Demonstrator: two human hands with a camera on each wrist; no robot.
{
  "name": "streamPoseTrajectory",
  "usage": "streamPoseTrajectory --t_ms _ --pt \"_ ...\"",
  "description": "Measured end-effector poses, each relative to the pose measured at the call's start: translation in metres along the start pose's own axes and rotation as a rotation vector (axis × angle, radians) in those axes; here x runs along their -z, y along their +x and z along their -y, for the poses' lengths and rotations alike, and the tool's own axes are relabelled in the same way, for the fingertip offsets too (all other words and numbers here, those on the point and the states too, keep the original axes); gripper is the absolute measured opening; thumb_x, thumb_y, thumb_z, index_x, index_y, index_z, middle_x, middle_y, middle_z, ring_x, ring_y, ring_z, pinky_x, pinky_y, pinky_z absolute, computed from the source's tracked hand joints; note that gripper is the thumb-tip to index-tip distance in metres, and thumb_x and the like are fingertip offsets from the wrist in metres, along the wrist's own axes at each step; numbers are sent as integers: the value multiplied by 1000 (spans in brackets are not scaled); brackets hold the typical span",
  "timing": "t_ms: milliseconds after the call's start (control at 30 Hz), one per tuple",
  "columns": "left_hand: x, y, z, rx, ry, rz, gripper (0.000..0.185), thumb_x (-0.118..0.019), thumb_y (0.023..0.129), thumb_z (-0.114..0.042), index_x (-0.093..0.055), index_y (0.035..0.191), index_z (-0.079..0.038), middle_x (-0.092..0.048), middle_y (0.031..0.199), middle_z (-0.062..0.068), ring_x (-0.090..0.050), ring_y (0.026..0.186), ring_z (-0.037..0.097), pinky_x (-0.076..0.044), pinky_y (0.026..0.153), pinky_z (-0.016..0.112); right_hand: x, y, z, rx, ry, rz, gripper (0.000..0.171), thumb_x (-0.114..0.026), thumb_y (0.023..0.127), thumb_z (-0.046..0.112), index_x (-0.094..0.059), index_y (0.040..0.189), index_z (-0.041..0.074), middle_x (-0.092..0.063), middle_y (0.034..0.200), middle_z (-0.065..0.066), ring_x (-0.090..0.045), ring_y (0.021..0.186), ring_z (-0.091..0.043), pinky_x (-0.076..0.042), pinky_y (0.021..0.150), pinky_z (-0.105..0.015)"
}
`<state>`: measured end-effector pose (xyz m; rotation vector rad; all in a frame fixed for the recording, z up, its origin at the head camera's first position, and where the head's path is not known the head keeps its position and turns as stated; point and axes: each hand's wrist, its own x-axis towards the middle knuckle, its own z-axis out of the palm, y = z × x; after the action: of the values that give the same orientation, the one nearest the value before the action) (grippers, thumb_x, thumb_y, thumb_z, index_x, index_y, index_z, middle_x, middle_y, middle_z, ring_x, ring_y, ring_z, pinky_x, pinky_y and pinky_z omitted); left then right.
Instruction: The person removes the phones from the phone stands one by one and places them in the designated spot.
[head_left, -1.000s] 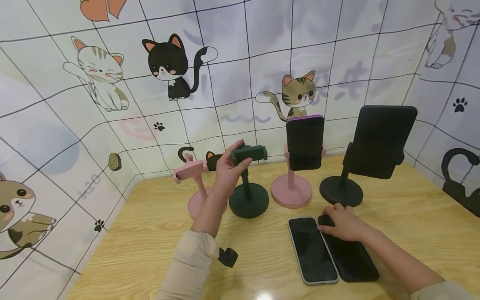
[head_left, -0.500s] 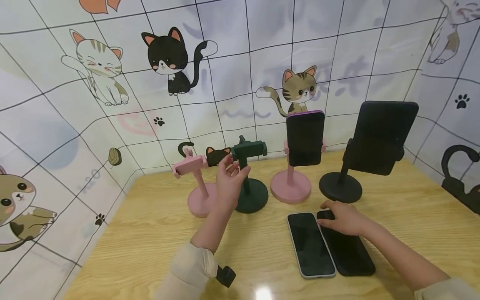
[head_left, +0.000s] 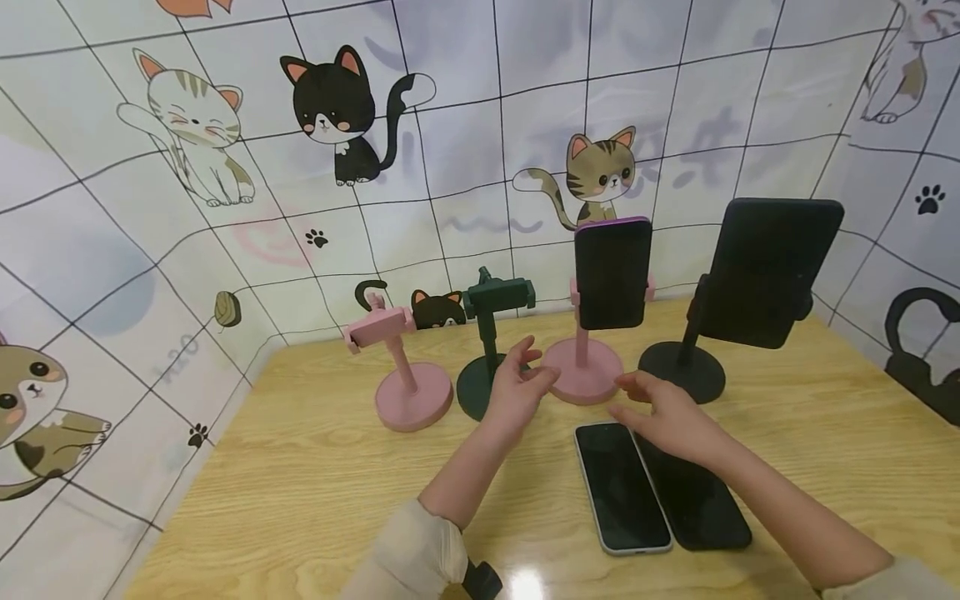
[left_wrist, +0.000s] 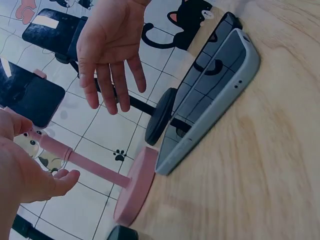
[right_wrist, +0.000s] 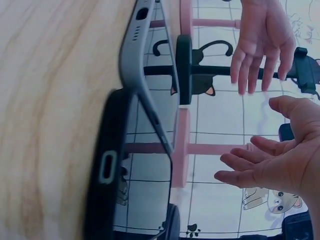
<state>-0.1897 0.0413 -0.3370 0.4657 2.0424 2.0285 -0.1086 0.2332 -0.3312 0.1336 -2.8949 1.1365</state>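
Two phones [head_left: 621,487] flat, screens dark, no readable writing.

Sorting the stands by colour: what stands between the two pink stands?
The dark green stand, empty, stands between the empty pink stand and the pink stand holding a phone; the head view shows it, with the left hand before its base.

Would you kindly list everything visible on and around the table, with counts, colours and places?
Empty phone stands: 2, one pink at far left, one dark green beside it.
Loaded phone stands: 2, one pink at centre holding a dark phone, one black at right holding a black phone.
Flat phones: 2, light-cased and black, side by side at front.
Table: 1, light wood.
Backdrop: 1, cartoon-cat print, behind and at the sides.
Left hand: open, by the green stand's base.
Right hand: open, above the flat phones.
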Motion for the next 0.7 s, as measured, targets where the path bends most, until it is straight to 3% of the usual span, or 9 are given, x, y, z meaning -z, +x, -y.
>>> streamPoseTrajectory --t_ms 300,433,700 --pt "-17 10 -25 -18 35 8 56 -59 88 -19 -34 138 -14 -44 128 6 -50 114 21 -46 87 34 8 -2 15 -3 76 -39 50 -57 89 26 -43 123 -8 -49 122 -27 -50 110 -40 -46 83 -46" --pt "-21 14 -31 -29 48 13 57 -58 88 -18 -33 139 -16 -44 128 5 -49 114 20 -46 87 33 14 0 20 -30 101 -68 56 -54 90 26 -35 128 -10 -46 124 -30 -49 110 -41 -48 80 -44" --pt "-26 16 -38 -51 85 -6 57 -57 87 -15 -33 139 -20 -45 128 2 -48 117 20 -44 90 37 25 3 27 -78 135 -157 67 -48 93 29 -19 136 -13 -38 131 -32 -44 116 -42 -42 86 -48"
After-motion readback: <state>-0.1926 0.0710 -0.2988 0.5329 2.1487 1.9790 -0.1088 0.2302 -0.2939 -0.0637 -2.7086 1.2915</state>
